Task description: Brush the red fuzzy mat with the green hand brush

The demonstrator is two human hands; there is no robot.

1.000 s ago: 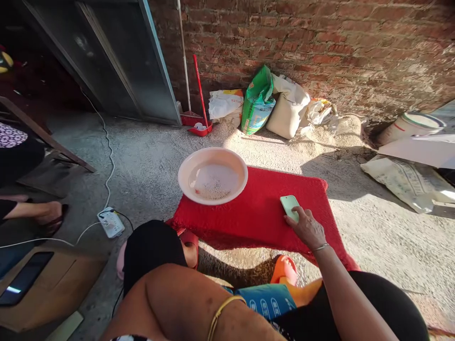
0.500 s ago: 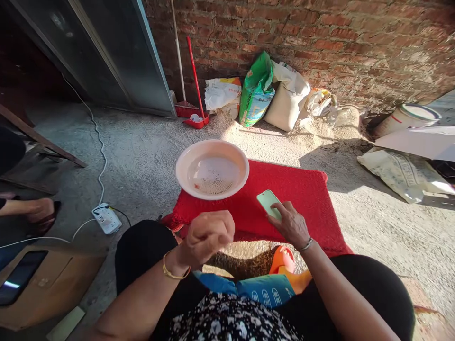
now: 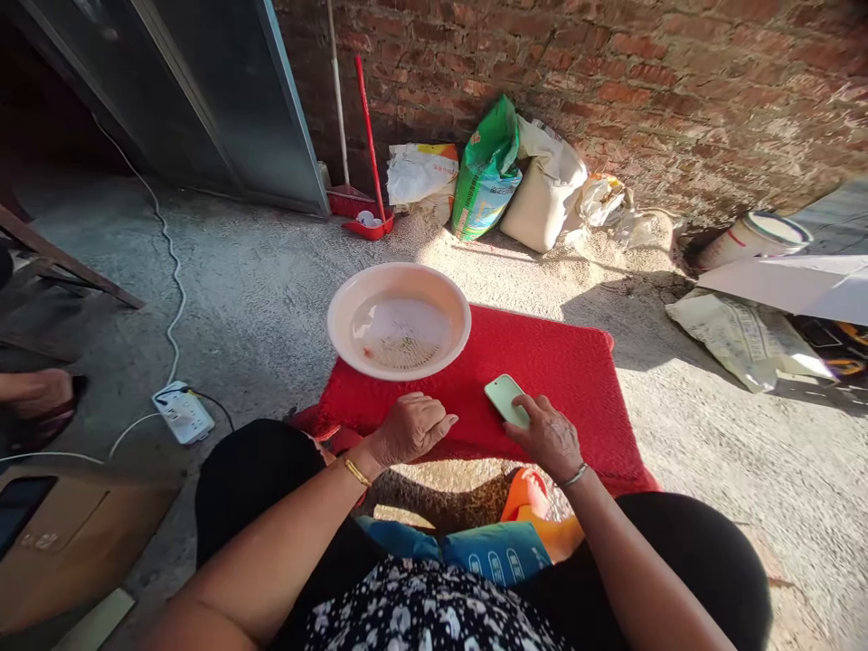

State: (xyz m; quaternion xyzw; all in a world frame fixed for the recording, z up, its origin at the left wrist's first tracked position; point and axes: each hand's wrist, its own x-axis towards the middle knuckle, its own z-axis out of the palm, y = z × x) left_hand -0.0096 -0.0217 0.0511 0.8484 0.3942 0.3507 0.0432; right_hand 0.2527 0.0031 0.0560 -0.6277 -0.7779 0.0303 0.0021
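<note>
A pale green phone (image 3: 504, 398) lies tilted at the front right part of a red cloth-covered bench (image 3: 542, 362). My right hand (image 3: 548, 438) grips its lower end, fingers on the top face and thumb along the near side. My left hand (image 3: 413, 429) is curled into a loose fist with the thumb sticking out to the right, over the bench's front edge; nothing shows in it. Just beyond that fist, a pink plastic basin (image 3: 343, 334) rests on the bench's left end, with clear water and small dark and reddish bits inside.
Green (image 3: 485, 172) and white sacks (image 3: 546, 194) lean against the brick wall beside a red dustpan (image 3: 372, 226). A power strip (image 3: 182, 411) lies on the concrete at left, near another person's foot (image 3: 41, 402). Cardboard (image 3: 793, 280) and a bucket (image 3: 756, 237) stand at right.
My left fist has turned over, back of the hand now up, and sits slightly higher in view. The right hand keeps its hold on the phone. The whole view has shifted slightly.
</note>
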